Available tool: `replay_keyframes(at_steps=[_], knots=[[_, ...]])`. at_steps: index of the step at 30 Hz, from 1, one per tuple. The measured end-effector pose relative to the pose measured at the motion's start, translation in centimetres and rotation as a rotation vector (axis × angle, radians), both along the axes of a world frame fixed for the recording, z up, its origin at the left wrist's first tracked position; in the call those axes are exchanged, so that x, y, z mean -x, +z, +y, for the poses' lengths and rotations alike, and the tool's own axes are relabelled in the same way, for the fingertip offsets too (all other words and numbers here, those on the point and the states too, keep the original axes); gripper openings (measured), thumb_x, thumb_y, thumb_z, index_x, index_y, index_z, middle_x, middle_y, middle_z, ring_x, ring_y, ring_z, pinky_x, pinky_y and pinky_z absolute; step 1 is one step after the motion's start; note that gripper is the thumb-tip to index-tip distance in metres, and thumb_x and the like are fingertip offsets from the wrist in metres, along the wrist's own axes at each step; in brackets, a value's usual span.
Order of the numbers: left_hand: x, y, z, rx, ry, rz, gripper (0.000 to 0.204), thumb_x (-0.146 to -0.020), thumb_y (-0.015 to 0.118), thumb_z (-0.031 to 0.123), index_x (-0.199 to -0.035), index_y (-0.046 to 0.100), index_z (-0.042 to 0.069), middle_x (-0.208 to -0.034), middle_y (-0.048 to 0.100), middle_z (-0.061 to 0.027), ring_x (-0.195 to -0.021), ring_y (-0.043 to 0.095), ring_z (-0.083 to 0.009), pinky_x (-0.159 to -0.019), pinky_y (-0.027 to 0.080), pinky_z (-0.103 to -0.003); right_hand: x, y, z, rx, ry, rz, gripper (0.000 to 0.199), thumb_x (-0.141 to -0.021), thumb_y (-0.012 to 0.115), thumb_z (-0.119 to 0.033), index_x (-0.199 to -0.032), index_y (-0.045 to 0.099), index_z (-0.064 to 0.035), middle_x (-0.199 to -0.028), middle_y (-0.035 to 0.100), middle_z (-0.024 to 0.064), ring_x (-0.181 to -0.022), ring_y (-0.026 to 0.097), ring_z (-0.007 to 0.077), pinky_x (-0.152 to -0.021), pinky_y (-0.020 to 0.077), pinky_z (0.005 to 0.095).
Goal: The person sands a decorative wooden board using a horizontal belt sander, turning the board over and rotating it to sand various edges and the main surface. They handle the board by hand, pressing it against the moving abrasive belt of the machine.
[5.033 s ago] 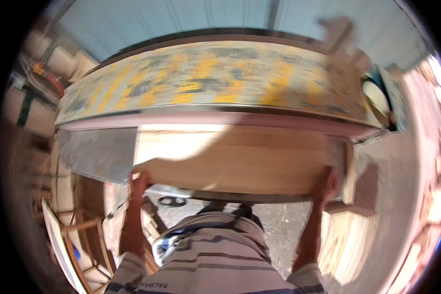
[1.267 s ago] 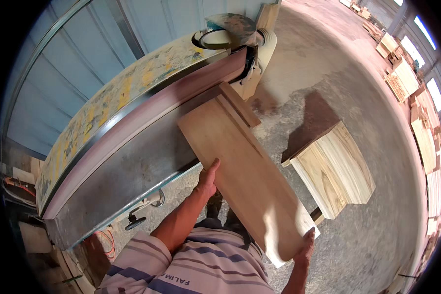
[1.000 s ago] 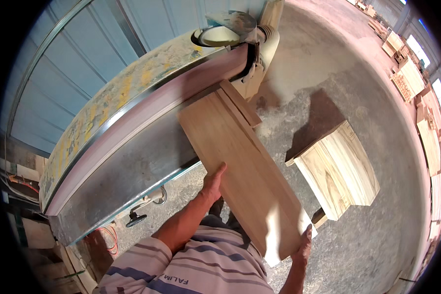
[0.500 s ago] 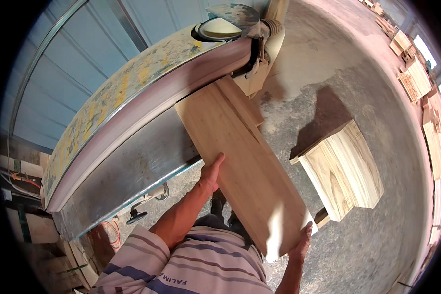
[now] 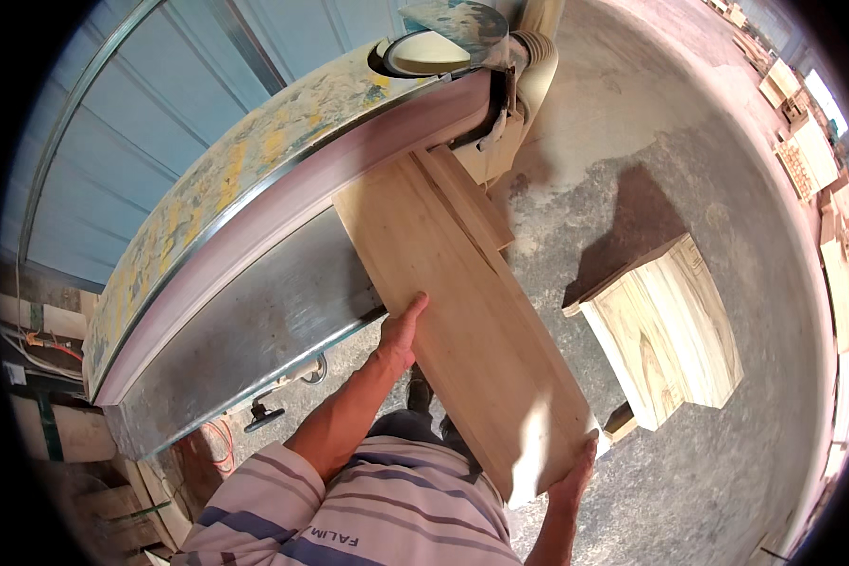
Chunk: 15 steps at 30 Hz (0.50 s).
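Note:
A long, wide wooden board (image 5: 472, 321) lies partly on the metal table (image 5: 264, 316) of a belt sander, its far end up against the pinkish sanding belt (image 5: 292, 212). My left hand (image 5: 403, 330) grips the board's left edge about halfway along, thumb on the top face and the other fingers hidden beneath. At the near right corner my right hand (image 5: 573, 476) holds the board, with its fingers mostly out of sight. Beside the board's far right edge sits a smaller wooden block (image 5: 467, 203), also close to the belt.
Pale boards are stacked (image 5: 670, 330) on the right, raised off the concrete floor (image 5: 726, 198). A ribbed hose (image 5: 538, 57) rises behind the sander's far end. Below the metal table a black crank handle (image 5: 264, 417) sticks out. Timber piles (image 5: 807, 160) line the far right.
The board has slid slightly left along the belt, and the gap beside the smaller block looks a little wider. Both hands keep their hold.

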<state>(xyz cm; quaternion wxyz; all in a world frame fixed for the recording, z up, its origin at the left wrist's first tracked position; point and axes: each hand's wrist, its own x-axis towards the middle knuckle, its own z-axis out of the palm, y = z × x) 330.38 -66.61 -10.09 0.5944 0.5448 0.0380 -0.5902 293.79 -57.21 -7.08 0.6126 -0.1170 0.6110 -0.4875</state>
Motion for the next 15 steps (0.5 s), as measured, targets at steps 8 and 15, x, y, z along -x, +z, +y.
replay_keyframes(at_steps=[8, 15], knots=[[-0.1, -0.5, 0.1, 0.039, 0.014, -0.002, 0.063, -0.075, 0.073, 0.036, -0.122, 0.047, 0.003, -0.116, 0.054, -0.01, -0.106, 0.053, -0.0248, -0.089, 0.045, -0.041, -1.2, 1.2, -0.6, 0.008, -0.068, 0.054, 0.058, -0.093, 0.041, -0.045, -0.129, 0.04, 0.0005, -0.124, 0.048, 0.0146, -0.11, 0.051, 0.0271, -0.095, 0.0427, 0.039], [0.1, -0.3, -0.1, 0.036, 0.055, 0.002, 0.063, -0.071, 0.077, 0.034, -0.118, 0.051, 0.001, -0.11, 0.058, -0.0109, -0.099, 0.057, -0.0248, -0.083, 0.049, -0.04, -2.0, 2.3, -0.8, 0.088, -0.038, 0.089, 0.059, -0.093, 0.04, -0.045, -0.13, 0.039, 0.0009, -0.126, 0.047, 0.0156, -0.112, 0.05, 0.0281, -0.097, 0.0415, 0.0393]])
